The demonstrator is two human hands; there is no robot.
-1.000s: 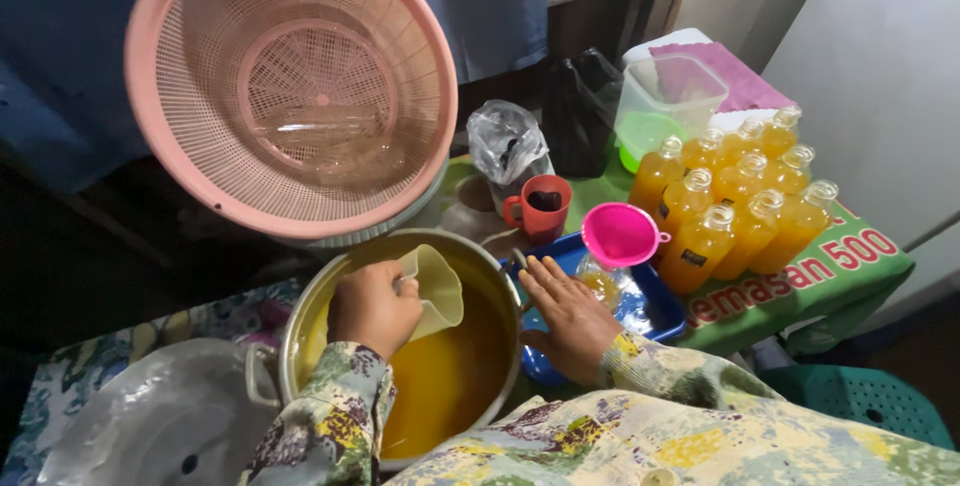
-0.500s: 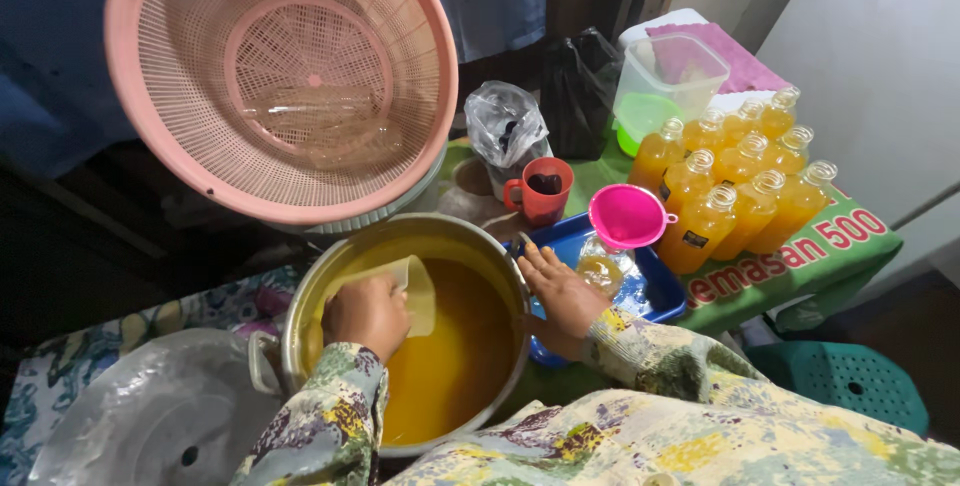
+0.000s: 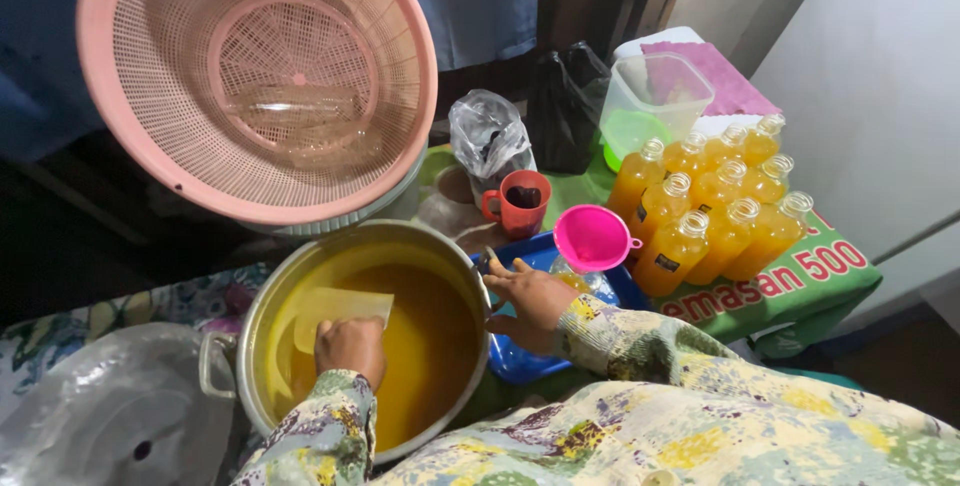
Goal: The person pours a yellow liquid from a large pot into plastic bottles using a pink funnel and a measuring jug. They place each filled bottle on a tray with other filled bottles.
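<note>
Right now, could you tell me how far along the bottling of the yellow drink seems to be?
Done: about nine capped bottles stand filled. In hand: the left hand dips a pale scoop into the pot of yellow liquid, while the right hand rests by the bottle under the pink funnel. Left: the pot looks far from empty.

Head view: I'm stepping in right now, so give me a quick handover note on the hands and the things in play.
Left hand: inside the metal pot, holding a pale plastic jug dipped into the orange liquid.
Right hand: empty, resting on the pot's rim beside the blue tray.
Pink funnel sits in a bottle on the tray.
Done: nine filled bottles stand grouped to the right.
Left: the funnel's bottle looks unfilled; liquid remains in the pot.
</note>
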